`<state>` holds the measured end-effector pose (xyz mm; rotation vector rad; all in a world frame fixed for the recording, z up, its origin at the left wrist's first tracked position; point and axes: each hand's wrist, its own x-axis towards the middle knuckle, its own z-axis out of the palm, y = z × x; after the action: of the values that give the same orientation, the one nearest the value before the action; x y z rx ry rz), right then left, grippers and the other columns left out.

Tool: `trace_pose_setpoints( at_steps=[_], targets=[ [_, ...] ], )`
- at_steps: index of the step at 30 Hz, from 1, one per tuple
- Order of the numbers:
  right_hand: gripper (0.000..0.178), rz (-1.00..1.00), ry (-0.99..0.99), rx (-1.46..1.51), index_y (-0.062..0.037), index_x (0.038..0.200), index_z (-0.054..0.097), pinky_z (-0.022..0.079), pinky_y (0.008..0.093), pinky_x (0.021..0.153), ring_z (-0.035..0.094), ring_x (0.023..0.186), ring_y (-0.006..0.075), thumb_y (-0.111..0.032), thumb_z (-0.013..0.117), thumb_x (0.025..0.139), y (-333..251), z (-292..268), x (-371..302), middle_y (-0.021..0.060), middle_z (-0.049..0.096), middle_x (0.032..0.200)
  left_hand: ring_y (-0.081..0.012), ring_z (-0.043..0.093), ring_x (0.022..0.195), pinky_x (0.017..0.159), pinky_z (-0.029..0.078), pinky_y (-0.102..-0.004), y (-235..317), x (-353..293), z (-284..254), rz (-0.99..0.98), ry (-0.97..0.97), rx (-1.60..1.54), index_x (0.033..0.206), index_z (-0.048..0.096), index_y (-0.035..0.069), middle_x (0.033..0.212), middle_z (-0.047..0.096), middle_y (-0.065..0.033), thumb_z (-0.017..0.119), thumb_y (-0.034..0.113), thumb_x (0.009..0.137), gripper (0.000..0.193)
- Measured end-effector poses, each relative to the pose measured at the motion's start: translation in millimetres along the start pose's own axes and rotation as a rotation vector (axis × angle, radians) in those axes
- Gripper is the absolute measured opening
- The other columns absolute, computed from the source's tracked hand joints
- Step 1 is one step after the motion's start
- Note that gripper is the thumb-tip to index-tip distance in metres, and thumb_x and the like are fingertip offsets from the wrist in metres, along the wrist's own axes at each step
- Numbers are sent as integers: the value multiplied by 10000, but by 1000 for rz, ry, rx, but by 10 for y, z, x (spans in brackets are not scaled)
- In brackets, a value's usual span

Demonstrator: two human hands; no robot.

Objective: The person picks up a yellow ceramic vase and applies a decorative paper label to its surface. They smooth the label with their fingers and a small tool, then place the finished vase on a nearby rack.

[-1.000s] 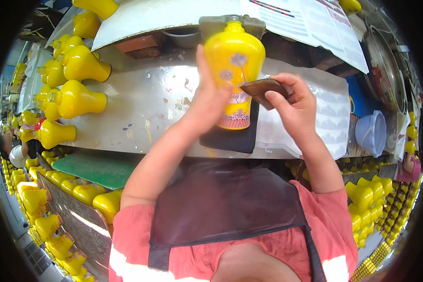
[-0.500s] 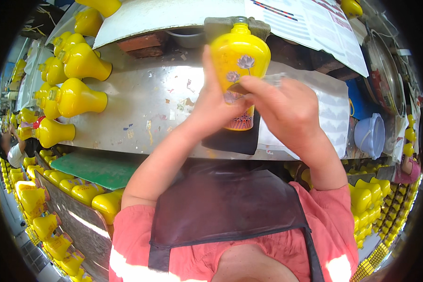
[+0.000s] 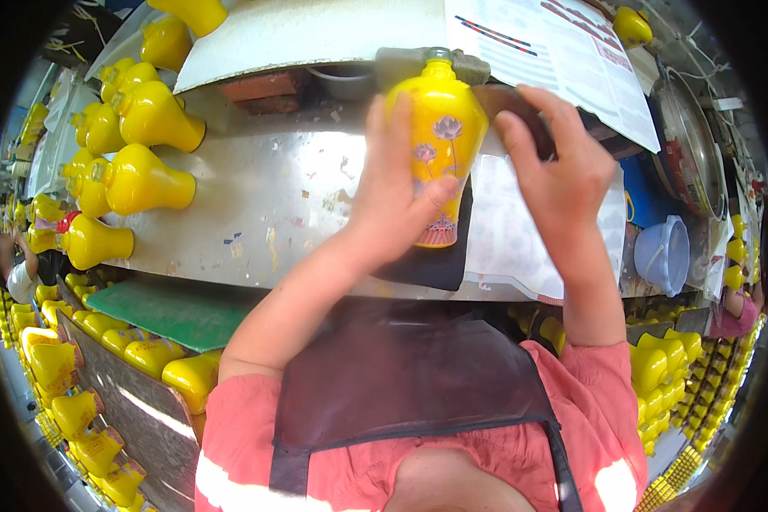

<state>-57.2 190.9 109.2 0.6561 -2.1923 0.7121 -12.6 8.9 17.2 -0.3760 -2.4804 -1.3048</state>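
A glossy yellow bottle (image 3: 435,107) with a clear glass neck and purple lotus pictures lies on its side, neck pointing away from me. My left hand (image 3: 392,183) grips it from the left, thumb across the lower front and fingers along its side. A grey padded rest (image 3: 478,66) supports the neck end, while the base lies over a black cloth (image 3: 427,271). To the right of the bottle, apart from it, my right hand (image 3: 559,158) pinches a dark brown flat piece (image 3: 520,107) that looks like a scraper.
Several yellow bottles (image 3: 149,179) lie at the table's left side. Printed sheets (image 3: 563,51) rest on a raised board at the back right. White paper (image 3: 508,230) and a pale bucket (image 3: 663,256) are on the right. A green board (image 3: 166,307) is below left.
My right hand has moved off the bottle to the right, its fingers now more spread around the brown piece. My left hand's fingers have shifted on the bottle, and its thumb now lies across the front.
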Motion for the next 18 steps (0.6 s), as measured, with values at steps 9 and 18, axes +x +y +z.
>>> trace_pose_setpoints(
  at_steps=[9, 18],
  targets=[
    [286, 223, -71, 160, -62, 1125, 714, 585, 301, 711, 756, 790, 211, -139, 824, 872, 5, 80, -135, 120, 762, 950, -507, 133, 1554, 1265, 191, -492, 30, -42, 9, -26, -3, -8, 1639, 36, 11, 1657, 88, -352, 619, 195, 983, 896],
    [360, 100, -49, 162, -52, 1144, 664, 541, 308, 562, 700, 625, 209, -123, 847, 843, 270, 261, -764, 88, 735, 844, -445, 157, 1564, 1272, 182, -451, -33, -64, 59, -213, -37, -416, 1631, -43, -26, 1670, 107, -305, 554, 200, 1000, 897]
  ],
)
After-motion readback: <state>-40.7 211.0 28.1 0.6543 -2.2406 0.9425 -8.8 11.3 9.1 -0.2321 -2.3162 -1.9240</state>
